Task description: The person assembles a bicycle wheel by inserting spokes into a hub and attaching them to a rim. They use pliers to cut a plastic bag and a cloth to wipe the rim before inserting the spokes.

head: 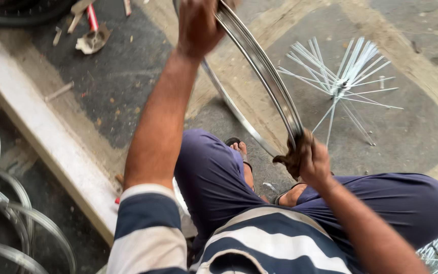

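We held the rim (264, 66) steady, left hand (198, 25) clamped on top, right hand (310, 160) pinching a dark rag (291, 157) against its edge, best rubbed evenly.

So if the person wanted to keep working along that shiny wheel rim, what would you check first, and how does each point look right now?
1. Left hand grips the top of the metal rim: ok.
2. Right hand presses a dark rag against the rim's lower part: ok.
3. Rim stands upright between the knees, clear of the sandalled foot: ok.
4. Hub with loose spokes lies on the floor apart from the rim: ok.
5. Rim's lowest point resting firmly on the floor: cannot tell, hidden by the legs.
6. Rim surface clean: cannot tell, too blurred.
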